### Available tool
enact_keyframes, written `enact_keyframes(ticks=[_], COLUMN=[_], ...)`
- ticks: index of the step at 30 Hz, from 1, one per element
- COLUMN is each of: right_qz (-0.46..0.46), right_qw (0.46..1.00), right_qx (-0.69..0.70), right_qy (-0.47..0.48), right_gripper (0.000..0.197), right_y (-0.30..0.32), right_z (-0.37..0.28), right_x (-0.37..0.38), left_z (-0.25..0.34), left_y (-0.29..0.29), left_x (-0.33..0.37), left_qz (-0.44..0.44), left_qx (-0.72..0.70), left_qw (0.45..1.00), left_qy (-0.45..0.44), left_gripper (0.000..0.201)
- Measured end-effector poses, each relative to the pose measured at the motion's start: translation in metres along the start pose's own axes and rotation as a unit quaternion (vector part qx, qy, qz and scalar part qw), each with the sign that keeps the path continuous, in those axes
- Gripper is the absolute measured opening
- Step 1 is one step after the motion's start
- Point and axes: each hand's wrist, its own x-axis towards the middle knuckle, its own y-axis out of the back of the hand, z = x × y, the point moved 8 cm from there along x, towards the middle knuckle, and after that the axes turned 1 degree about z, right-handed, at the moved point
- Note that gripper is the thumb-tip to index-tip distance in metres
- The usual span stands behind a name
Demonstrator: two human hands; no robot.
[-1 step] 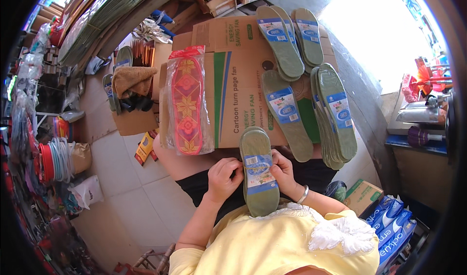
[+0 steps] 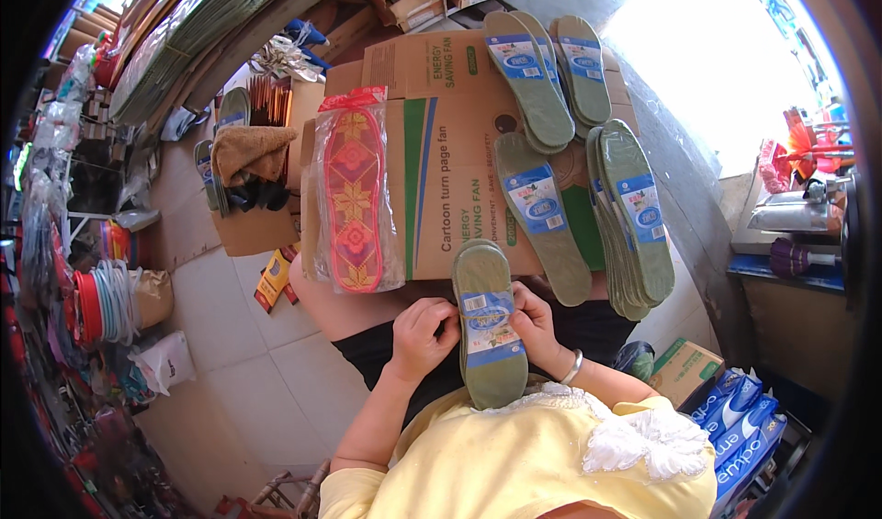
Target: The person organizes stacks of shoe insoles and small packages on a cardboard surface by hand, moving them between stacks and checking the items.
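Observation:
A stack of green insoles (image 2: 494,377) with a blue and white paper label stands against my yellow shirt. Across its label runs a thin yellowish rubber band (image 2: 482,316). At the stack's left edge my left hand (image 2: 424,335) is closed, its fingertips pinched where the band meets the edge. My right hand (image 2: 540,328) grips the right edge, thumb on the label and other fingers behind. Just beyond lies a labelled green insole (image 2: 551,230) on the cardboard box. To its right is a thick pile of insoles (image 2: 643,220).
Patterned pink insoles (image 2: 354,197) in clear plastic lie on the cardboard box (image 2: 450,142). More green insoles (image 2: 528,83) rest at its far right. A brown cloth (image 2: 253,154) sits at the left. Blue packages (image 2: 744,436) stand low on the right; hanging goods crowd the left.

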Motion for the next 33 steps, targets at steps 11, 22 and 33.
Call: enact_keyframes(ticks=[11,22,33], right_qz=[-0.083,-0.003,0.061], right_qw=[0.984,0.959,0.992], right_qx=[-0.159,-0.276,0.103], right_qy=[0.016,0.063,-0.032], right_gripper=[0.024,0.022,0.079], right_y=[-0.011,-0.006,0.003], right_z=[-0.009,-0.038,-0.04], right_x=[-0.006,-0.012,0.013], left_z=[-0.004,-0.027,0.009], left_y=[0.002,-0.056,-0.055], left_x=[-0.038,-0.077,-0.045], left_qz=[-0.126,-0.06,-0.221], left_qx=[-0.064,-0.448,-0.346], left_qw=[0.99,0.809,0.863], left_qy=[-0.014,0.375,0.295], left_gripper=[0.019,0.074,0.102])
